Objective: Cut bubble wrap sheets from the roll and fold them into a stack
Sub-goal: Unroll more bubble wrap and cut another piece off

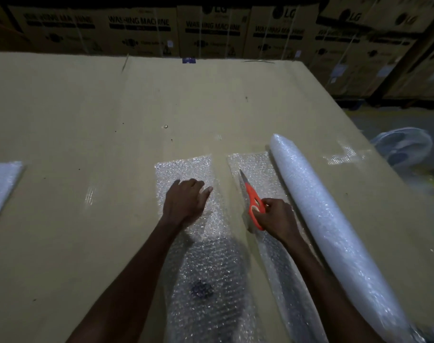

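Note:
A long roll of bubble wrap [320, 219] lies at the right on the cardboard work surface [87, 120]. A narrow flap of wrap [258, 169] extends from it to the left. A separate cut sheet [186, 169] lies beside that flap, apart from it. My left hand [186, 201] rests flat on the cut sheet with its fingers spread. My right hand [272, 216] grips the orange handles of a pair of scissors [250, 194], whose blades point away from me over the flap's left edge.
A pale stack of folded wrap [0, 186] sits at the far left edge. Stacked washing-machine cartons [211, 28] line the back. A fan wrapped in plastic [404, 147] stands on the floor beyond the surface's right edge.

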Tool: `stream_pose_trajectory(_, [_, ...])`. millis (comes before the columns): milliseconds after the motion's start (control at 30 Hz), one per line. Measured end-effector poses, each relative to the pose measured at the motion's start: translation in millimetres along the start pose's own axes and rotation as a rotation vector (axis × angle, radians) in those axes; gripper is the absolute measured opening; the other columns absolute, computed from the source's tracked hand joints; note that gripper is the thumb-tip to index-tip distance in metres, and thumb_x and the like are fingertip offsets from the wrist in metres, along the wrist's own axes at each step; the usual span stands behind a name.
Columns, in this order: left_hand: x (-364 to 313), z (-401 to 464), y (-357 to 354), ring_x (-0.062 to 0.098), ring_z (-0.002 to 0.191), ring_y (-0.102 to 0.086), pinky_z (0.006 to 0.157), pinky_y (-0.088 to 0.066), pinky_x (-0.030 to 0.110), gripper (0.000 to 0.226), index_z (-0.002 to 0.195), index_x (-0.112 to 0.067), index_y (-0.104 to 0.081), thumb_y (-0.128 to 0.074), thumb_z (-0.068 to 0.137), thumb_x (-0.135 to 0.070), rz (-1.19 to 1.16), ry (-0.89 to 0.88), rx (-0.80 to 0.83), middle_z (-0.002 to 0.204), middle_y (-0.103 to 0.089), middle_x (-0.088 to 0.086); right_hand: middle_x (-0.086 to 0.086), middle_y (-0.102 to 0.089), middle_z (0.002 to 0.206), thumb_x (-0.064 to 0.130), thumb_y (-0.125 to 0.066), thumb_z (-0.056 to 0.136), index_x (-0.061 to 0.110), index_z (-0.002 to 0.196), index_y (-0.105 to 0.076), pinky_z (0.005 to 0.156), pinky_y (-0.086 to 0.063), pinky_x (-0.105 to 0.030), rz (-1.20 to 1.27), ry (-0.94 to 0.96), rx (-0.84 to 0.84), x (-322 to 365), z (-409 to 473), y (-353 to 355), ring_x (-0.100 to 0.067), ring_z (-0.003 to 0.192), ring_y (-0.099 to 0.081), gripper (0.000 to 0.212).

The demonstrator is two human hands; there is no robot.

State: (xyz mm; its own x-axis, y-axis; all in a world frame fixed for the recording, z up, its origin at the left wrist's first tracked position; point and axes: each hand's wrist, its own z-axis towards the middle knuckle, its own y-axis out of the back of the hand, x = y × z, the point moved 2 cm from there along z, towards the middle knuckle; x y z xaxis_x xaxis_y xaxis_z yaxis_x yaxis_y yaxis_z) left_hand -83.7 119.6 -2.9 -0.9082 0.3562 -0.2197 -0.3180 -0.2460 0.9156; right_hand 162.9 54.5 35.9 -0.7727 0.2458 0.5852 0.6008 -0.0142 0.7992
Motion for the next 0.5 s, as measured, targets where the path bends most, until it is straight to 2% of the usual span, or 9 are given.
stream_pose_trajectory(33, [-4.4,-10.8,-1.5,0.026,0.085,-0.07,0.089,-0.049,0.042,0.05,0.105,-0.016,-0.072,-0.035,0.101,-0.049,-0.012,0.008,0.005,0.097,-0.075,0.004,-0.001,-0.062,0.061,0.034,-0.069,0.087,0.014,0.071,-0.064,0.06,-0.035,-0.031,-0.045,0.019,-0.006,1.2,-3.1,-2.8,-0.024,0.063,-0.061,0.026])
stream_pose_trajectory(100, [-15.3,-36.4,-6.7,0.023,0.089,-0.069,0.09,-0.047,0.04,0.05,0.106,-0.018,-0.071,-0.033,0.102,-0.05,-0.04,0.018,0.001,0.1,-0.074,0.002,-0.011,-0.068,0.077,0.038,-0.062,0.089,0.016,0.076,-0.059,0.064,-0.03,-0.031,-0.167,0.055,-0.019,2.3,-8.4,-9.4,-0.033,0.078,-0.064,0.026])
stream_pose_trajectory(167, [-25.2,-64.3,-15.9,0.022,0.099,-0.067,0.092,-0.044,0.04,0.052,0.108,-0.018,-0.07,-0.031,0.104,-0.051,-0.082,0.014,-0.026,0.108,-0.072,0.001,-0.019,-0.07,0.096,0.047,-0.048,0.091,0.01,0.092,-0.063,0.069,-0.034,-0.036,-0.267,0.092,-0.02,2.5,-14.6,-18.6,-0.038,0.092,-0.065,0.04])
stream_pose_trajectory(233, [-32.8,-91.0,-24.1,0.024,0.114,-0.063,0.098,-0.042,0.044,0.052,0.116,-0.015,-0.07,-0.036,0.103,-0.052,-0.117,0.032,-0.056,0.123,-0.068,0.004,-0.023,-0.067,0.105,0.044,-0.045,0.099,0.004,0.105,-0.066,0.076,-0.043,-0.04,-0.341,0.095,-0.029,4.1,-21.6,-26.6,-0.041,0.099,-0.064,0.045])
stream_pose_trajectory(333, [-43.6,-122.9,-29.3,0.028,0.136,-0.05,0.11,-0.037,0.053,0.059,0.132,-0.009,-0.063,-0.041,0.102,-0.054,-0.091,0.063,-0.054,0.145,-0.055,0.011,-0.021,-0.064,0.108,0.029,-0.046,0.105,0.002,0.107,-0.068,0.079,-0.046,-0.039,-0.433,0.114,-0.028,8.8,-29.8,-34.4,-0.04,0.099,-0.064,0.035])
stream_pose_trajectory(500, [-51.5,-153.4,-21.7,0.026,0.15,-0.026,0.121,-0.014,0.055,0.083,0.149,-0.007,-0.044,-0.023,0.099,-0.07,-0.079,0.152,0.074,0.161,-0.031,0.01,-0.02,-0.06,0.109,0.018,-0.046,0.104,-0.002,0.112,-0.063,0.078,-0.048,-0.039,-0.387,0.146,-0.052,5.4,-40.4,-42.6,-0.039,0.098,-0.062,0.028])
